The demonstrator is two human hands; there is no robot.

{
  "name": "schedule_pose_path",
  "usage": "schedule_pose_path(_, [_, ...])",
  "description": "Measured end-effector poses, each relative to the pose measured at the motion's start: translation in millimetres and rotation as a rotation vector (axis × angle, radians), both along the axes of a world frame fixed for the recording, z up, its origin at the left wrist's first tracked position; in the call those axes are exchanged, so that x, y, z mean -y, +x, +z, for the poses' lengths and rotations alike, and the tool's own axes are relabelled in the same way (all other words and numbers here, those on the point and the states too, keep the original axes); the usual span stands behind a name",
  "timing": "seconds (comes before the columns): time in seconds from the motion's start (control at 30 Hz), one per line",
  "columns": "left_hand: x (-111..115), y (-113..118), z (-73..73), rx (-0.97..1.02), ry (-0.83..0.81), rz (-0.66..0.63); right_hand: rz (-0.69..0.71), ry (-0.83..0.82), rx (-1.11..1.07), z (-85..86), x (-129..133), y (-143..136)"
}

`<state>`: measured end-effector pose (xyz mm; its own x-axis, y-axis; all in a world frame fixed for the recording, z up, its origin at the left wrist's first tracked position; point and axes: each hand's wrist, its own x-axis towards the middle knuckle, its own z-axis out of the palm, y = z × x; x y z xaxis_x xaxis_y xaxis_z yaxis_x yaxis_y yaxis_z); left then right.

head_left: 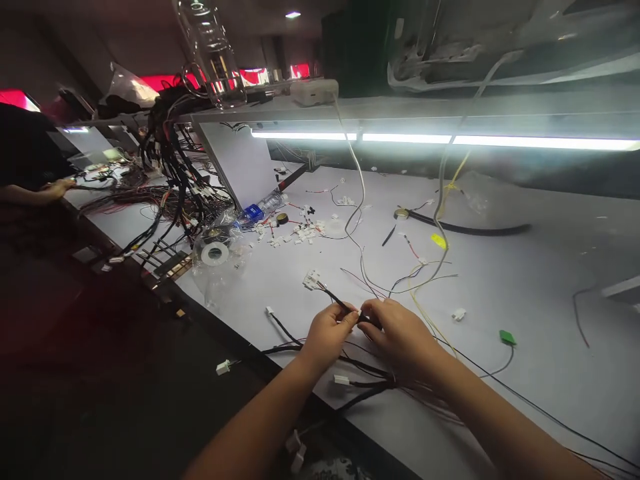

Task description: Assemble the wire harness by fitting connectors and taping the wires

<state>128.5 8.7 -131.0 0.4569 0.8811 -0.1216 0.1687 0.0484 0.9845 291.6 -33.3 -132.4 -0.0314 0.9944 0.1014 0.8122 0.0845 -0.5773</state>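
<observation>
Over the white table, my left hand (330, 330) is closed round a black-sleeved wire bundle whose end carries a white connector (312, 280). Close beside it, my right hand (393, 327) pinches a dark piece of the same wiring harness, fingertips almost touching the left ones. What exactly lies between the right fingers is partly hidden. Below the hands, more black branches of the harness (367, 365) run across the table edge. They end in white plugs, one at a white connector (341, 380), another at a small connector (270, 311) and one past the edge (223, 367).
Loose white connectors (305, 233), a plastic bottle (263, 207) and a tape roll (215, 253) lie at the back left. A black tube (470, 230), yellow tag (439, 241) and green piece (507, 337) lie right. A light bar (480, 141) crosses above. A co-worker's hand (60, 189) shows far left.
</observation>
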Motion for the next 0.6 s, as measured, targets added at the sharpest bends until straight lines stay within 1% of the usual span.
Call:
schedule_pose_path(0.07, [-2.2,0.0,-3.2,0.008,0.013,-0.017,0.023,-0.135,0.102,12.5,-2.4,-1.8])
schedule_pose_path(0.17, [-4.6,2.1,-9.8,0.056,-0.068,0.007,0.059,-0.302,0.186,29.6,-10.3,-3.3])
schedule_pose_path(0.2, [-5.2,2.8,-12.3,0.065,-0.096,0.026,0.067,-0.337,0.201,32.1,-14.2,-2.7])
schedule_pose_path(0.27, [-6.1,3.3,-16.9,0.065,-0.126,0.052,0.094,-0.363,0.212,30.9,-23.3,0.5])
schedule_pose_path(0.37, [-8.2,2.4,-20.4,0.075,-0.163,0.064,0.165,-0.353,0.159,21.6,-34.7,4.2])
schedule_pose_path(0.43, [-11.3,2.5,-20.9,0.089,-0.190,0.063,0.184,-0.313,0.076,23.0,-31.2,-0.1])
schedule_pose_path(0.47, [-13.6,3.0,-21.1,0.096,-0.199,0.066,0.216,-0.260,0.004,29.0,-23.7,-5.1])
schedule_pose_path(0.53, [-19.2,4.9,-21.9,0.112,-0.212,0.083,0.334,-0.116,-0.169,51.9,1.9,-18.4])
schedule_pose_path(0.57, [-21.7,5.7,-22.1,0.120,-0.216,0.092,0.490,-0.025,-0.295,66.7,17.6,-25.0])
schedule_pose_path(0.6, [-23.6,6.1,-21.6,0.129,-0.219,0.094,0.568,-0.011,-0.340,81.4,33.0,-30.0])
